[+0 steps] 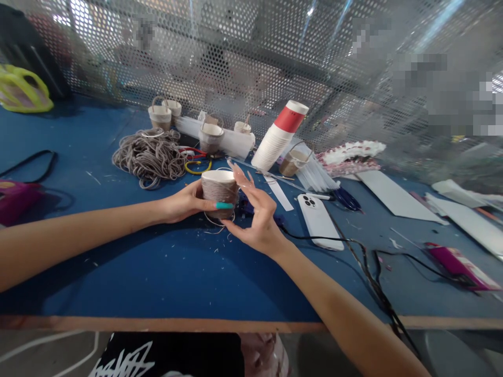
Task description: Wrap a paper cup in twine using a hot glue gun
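Note:
A paper cup (218, 189), its side wound with beige cord, stands upright just above the blue table. My left hand (190, 201) grips it from the left, the thumb with a turquoise nail lying across its front. At the cup's right side is my right hand (255, 214), its fingers stretched and apart. Its fingertips are near the rim and its thumb is by the base; whether they press on the cup I cannot tell. A thin loop of cord hangs under the cup. A dark blue object (245, 205) is partly hidden behind my right hand.
Behind lie a heap of grey-beige cord (147, 154), yellow-handled scissors (198, 167), a leaning stack of paper cups (275, 139) and several cord-wrapped cups. To the right are a white phone (319, 222), black cables (369, 272) and a magenta box (458, 267). Perforated metal sheeting (243, 68) stands behind the table.

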`<state>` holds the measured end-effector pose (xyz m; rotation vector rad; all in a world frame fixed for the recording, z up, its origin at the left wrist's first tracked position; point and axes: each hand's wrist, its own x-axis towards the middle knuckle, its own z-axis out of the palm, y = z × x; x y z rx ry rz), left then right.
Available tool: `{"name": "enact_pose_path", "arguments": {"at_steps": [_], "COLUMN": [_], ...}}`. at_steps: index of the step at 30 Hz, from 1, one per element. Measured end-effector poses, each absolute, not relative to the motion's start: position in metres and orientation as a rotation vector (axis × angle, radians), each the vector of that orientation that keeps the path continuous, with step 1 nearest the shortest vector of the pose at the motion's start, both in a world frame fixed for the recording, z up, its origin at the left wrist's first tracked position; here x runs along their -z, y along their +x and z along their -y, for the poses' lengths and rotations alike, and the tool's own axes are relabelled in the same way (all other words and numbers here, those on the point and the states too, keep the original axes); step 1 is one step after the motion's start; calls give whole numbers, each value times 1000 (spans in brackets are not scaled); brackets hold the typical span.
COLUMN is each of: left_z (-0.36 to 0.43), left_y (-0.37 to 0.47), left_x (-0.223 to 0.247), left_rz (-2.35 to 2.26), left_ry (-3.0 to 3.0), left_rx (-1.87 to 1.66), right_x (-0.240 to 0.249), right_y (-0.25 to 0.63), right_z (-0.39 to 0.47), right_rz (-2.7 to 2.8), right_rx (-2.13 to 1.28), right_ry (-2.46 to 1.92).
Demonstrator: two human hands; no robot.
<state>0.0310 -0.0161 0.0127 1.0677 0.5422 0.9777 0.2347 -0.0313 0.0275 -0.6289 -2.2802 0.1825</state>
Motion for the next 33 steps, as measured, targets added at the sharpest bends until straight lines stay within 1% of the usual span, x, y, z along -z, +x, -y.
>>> {"name": "enact_pose_path", "arguments": {"at_steps": [3,6,11,15,18,23,27,29,33], "left_z": [13,4,-8,-11,-11,-11,-12,-13,-13], "left_y": [27,19,9,7,6,5,5,4,5], "left_x": [-13,-13,-12,-13,-15,-17,-16,-17,-19], "left_rz": [-574,-623,-654,-671,-684,-574,-555,-578,-647], "left_ry": [1065,1117,1061,995,856,821,870,878,868], "left_rx": [-1034,-1091,-1068,-1063,-1083,-1024,-929,-923,-933], "right_x": [-31,-38,-48,-56,-62,-61,-57,-57,-58], "right_y": [241,260,299,303,293,282,284,285,279], "right_z": [29,20,2,3,8,9,5,5,9], "right_rz": [2287,2218,2339,2437,2487,2489,2286,2114,1664], "right_rx": [-141,-12,-49,-175,-238,-57,-95,-258,-885], "right_ry": [-593,-687,-1287,-1520,-1604,-1724,-1598,-1475,-1267]}}
